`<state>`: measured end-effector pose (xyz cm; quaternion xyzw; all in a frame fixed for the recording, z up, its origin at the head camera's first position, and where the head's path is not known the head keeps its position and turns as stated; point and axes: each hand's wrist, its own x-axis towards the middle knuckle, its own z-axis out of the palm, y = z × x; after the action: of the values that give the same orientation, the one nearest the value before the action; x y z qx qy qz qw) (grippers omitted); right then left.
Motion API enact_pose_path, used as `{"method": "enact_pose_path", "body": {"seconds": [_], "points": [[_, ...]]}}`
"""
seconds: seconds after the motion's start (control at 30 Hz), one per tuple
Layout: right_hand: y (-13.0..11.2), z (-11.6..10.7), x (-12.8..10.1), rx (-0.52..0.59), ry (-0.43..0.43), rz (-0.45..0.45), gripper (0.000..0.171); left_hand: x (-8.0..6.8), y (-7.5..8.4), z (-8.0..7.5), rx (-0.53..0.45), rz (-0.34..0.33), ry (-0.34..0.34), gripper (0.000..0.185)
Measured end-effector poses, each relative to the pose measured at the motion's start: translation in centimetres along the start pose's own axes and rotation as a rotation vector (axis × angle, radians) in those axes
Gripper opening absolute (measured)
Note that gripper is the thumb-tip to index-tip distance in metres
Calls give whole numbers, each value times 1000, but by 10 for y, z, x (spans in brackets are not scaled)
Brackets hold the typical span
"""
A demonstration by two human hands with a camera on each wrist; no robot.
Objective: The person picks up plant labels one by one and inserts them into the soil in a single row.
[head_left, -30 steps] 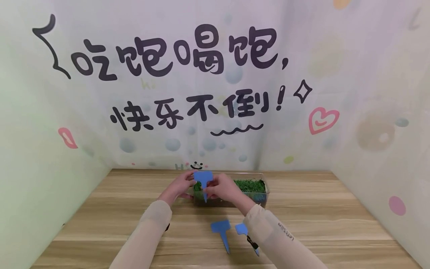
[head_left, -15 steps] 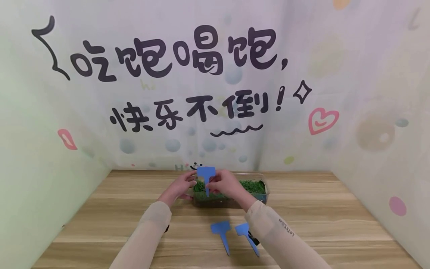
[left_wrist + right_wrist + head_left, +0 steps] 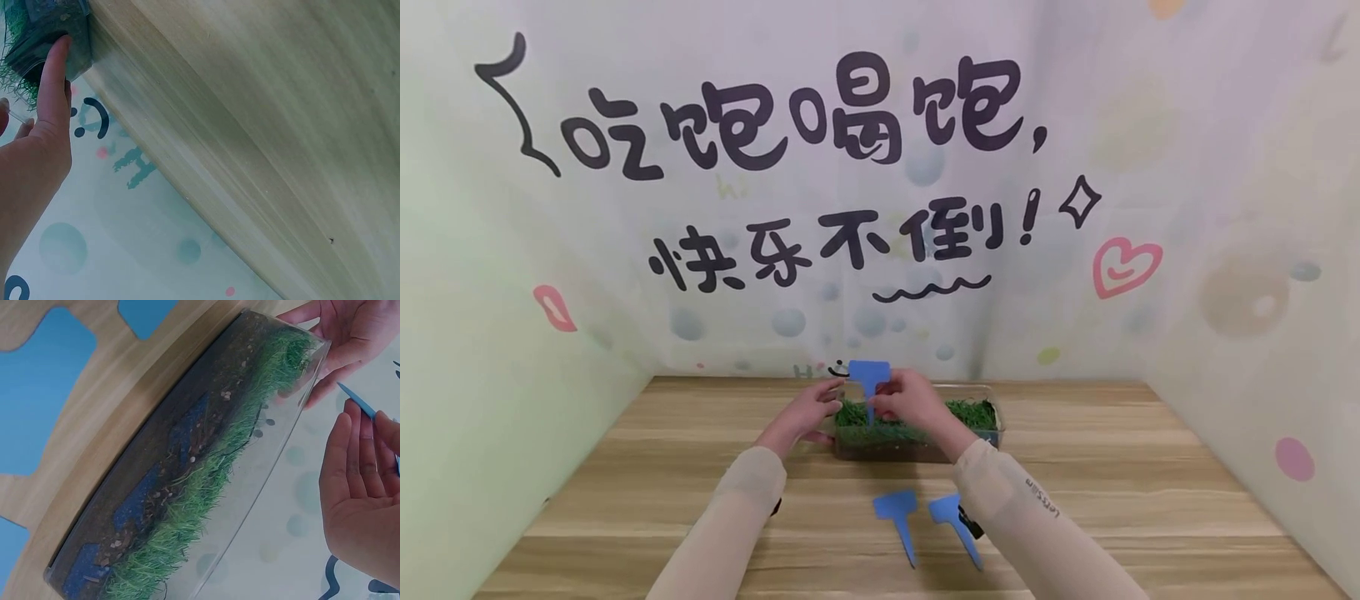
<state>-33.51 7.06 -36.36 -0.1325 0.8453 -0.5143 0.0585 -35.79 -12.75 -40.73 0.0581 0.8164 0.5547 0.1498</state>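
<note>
My right hand pinches a blue T-shaped plant label by its stem, with its point downward over the left part of a clear planter box. In the right wrist view, the label's tip shows beyond the fingers, above the grass. Green grass grows from dark soil inside the box. My left hand is at the box's left end, its fingers fairly straight. One finger lies along the end wall in the left wrist view.
Two more blue plant labels lie on the wooden table in front of the box; the right-hand one is partly covered by a black strap at the right wrist. A printed cloth wall stands behind the table.
My right hand has raised the plant label and shifted it slightly right and farther back over the grass. The left hand has stayed at the box's end.
</note>
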Motion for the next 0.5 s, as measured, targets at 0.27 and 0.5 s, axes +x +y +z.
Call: {"method": "enact_pose_path", "body": {"seconds": [0.27,0.5], "points": [[9,-3,7,13,59,-24,17,2,-1,0,13,2,6,55],[15,1,11,-1,89,-27,16,4,-1,-1,-5,-20,6,56]]}}
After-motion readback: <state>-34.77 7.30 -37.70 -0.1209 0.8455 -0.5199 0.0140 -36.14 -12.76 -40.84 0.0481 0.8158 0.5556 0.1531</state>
